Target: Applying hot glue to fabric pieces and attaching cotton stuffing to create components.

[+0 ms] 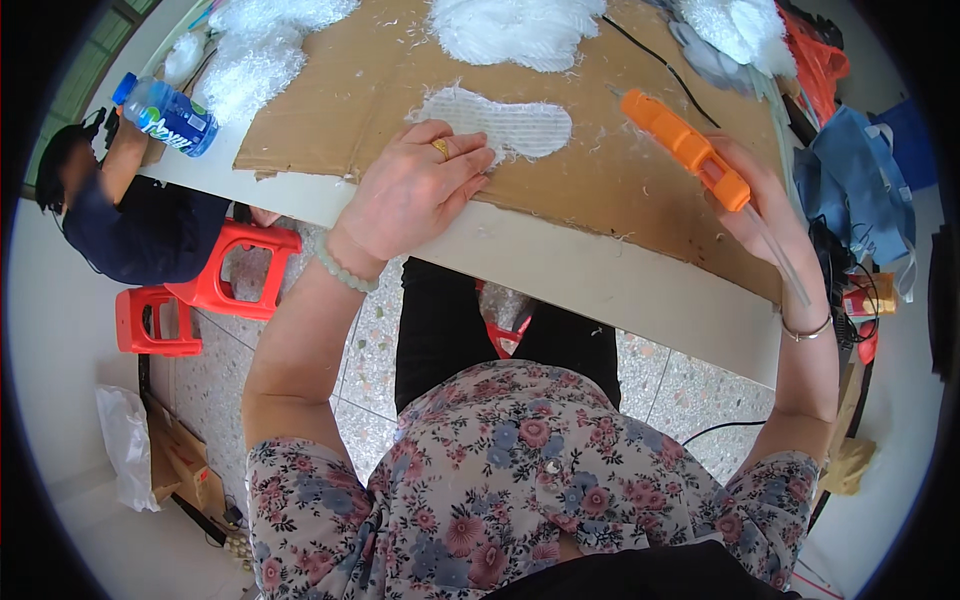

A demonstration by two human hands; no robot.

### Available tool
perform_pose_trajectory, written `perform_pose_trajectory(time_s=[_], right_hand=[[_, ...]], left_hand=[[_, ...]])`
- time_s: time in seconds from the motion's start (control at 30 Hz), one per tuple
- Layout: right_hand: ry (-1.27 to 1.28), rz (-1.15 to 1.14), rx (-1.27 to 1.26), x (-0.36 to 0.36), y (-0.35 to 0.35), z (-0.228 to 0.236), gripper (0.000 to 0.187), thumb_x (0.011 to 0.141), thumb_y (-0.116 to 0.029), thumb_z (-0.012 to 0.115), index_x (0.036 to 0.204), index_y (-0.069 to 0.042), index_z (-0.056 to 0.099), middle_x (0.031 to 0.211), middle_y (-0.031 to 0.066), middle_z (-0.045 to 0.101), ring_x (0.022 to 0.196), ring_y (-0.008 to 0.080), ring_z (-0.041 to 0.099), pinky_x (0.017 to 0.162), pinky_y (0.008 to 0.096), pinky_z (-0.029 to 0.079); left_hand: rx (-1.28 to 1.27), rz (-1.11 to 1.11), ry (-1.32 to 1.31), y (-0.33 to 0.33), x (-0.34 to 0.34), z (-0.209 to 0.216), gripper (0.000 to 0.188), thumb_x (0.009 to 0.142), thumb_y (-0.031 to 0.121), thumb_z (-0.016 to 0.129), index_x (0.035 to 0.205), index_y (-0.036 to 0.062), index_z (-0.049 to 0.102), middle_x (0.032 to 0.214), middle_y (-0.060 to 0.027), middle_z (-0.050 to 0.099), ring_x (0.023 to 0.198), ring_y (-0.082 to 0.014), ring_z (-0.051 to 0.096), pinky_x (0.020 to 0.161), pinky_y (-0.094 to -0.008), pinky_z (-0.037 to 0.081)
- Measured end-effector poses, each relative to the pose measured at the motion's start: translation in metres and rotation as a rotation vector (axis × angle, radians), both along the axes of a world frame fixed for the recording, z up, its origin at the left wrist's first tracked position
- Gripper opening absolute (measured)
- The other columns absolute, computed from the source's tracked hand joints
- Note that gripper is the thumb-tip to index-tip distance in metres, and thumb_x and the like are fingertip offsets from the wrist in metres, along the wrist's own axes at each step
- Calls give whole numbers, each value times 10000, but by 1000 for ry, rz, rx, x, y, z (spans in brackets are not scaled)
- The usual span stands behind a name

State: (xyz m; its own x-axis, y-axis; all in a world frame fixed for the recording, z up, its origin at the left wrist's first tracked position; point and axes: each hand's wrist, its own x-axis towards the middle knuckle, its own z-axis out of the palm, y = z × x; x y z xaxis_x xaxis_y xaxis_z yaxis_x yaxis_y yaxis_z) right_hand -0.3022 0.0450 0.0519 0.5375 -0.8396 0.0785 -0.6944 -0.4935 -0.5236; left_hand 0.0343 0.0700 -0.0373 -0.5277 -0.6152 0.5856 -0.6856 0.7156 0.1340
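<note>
Flowered shirt [500,470] fills the bottom of the frame. At upper centre, the left hand's [408,190] fingers lie close together on the left end of a white insole [527,128]; whether they pinch it, I can't tell. Upper right, the right hand [757,195] is wrapped round an orange glue gun [685,145]. Swung left, its tip might burn those fingers; loose white fluff [515,32], top centre, could stick to it.
</note>
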Motion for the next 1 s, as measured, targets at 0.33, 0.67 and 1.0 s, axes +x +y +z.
perform_pose_trajectory(time_s=[0.33, 0.67, 1.0], right_hand=[[-214, 96, 418, 17, -32, -15, 324, 935, -290, 519, 1139, -43, 562, 1013, 31, 601, 828, 114, 537, 765, 251, 455], [-85, 98, 312, 21, -43, -21, 359, 955, -298, 491, 1208, -45, 500, 950, 25, 592, 828, 111, 522, 752, 246, 445], [-117, 86, 240, 29, -37, -20, 269, 960, -268, 480, 1076, -27, 513, 872, 22, 565, 794, 119, 510, 737, 247, 434]], left_hand=[[-29, 8, -7, 1, -3, 3, 263, 727, 117, 690, 973, 35, 649, 957, -74, 673, 839, -249, 590, 747, -343, 499], [-26, 8, 13, 2, -2, 4, 204, 725, 132, 691, 909, 48, 667, 945, -59, 679, 837, -235, 595, 747, -342, 497], [-22, 13, 22, 3, -2, 3, 203, 723, 141, 689, 903, 49, 671, 950, -54, 676, 847, -231, 592, 762, -342, 492]])
